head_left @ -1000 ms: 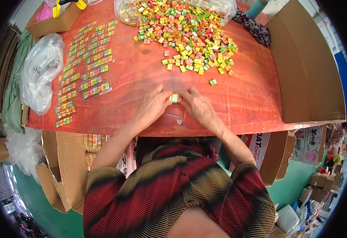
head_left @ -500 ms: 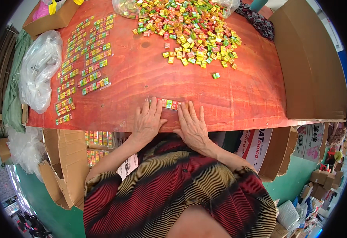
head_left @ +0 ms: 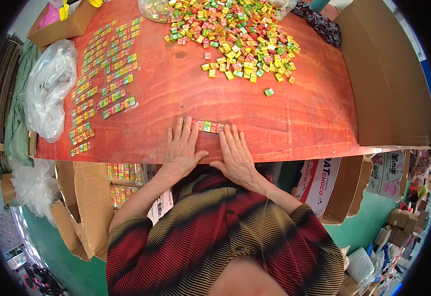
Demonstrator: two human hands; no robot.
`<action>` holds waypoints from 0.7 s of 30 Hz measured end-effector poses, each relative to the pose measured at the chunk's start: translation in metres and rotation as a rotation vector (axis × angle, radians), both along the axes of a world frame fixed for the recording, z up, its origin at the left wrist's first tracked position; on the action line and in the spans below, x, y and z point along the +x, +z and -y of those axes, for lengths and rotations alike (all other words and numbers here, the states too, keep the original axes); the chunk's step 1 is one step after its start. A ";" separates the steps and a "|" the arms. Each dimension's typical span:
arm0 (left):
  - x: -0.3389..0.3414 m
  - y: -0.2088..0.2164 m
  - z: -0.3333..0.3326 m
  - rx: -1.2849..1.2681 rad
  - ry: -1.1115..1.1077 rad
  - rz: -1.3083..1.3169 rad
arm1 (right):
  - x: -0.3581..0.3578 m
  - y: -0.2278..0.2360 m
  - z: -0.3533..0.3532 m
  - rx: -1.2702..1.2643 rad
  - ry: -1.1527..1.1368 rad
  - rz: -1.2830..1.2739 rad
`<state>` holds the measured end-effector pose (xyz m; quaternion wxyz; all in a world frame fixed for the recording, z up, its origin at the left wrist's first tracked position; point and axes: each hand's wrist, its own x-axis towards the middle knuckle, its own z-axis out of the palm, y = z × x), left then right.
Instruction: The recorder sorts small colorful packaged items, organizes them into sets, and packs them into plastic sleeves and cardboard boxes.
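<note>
A short row of small red, yellow and green boxes (head_left: 208,127), in what looks like clear wrap, lies on the red table near its front edge. My left hand (head_left: 180,148) is flat, with its fingertips at the row's left end. At the other end rest the fingertips of my right hand (head_left: 235,153), its fingers stretched out. Both palms face down and partly cover the ends of the row. Beyond my hands, a big heap of loose small boxes (head_left: 235,39) spreads over the far side, with one green box (head_left: 268,92) lying apart from it.
Finished-looking rows of boxes (head_left: 119,107) line the table's left side, beside a clear plastic bag (head_left: 52,89). A large cardboard box (head_left: 385,74) stands at the right edge. Below the table, an open carton (head_left: 93,202) stands near packed rows (head_left: 125,172).
Both hands and the row between them have shifted slightly left. The right fingertips have slid a little along the row's end. The heap looks unchanged.
</note>
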<state>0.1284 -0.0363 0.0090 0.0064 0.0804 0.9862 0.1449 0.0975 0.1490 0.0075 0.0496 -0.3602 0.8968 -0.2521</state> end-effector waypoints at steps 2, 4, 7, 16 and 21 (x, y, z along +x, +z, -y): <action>0.001 0.000 0.000 -0.002 0.009 -0.009 | 0.000 0.002 0.001 0.005 0.002 -0.017; 0.001 0.002 -0.001 -0.018 0.007 -0.012 | 0.000 0.008 0.002 0.102 -0.016 -0.037; 0.002 0.001 -0.006 -0.035 -0.013 -0.083 | -0.004 0.006 0.004 0.087 0.002 -0.039; -0.013 -0.002 -0.003 -0.003 -0.031 -0.098 | -0.034 0.002 -0.038 -0.302 -0.087 0.042; -0.013 0.002 0.040 -0.091 0.081 -0.042 | -0.040 -0.008 -0.047 0.102 -0.450 -0.165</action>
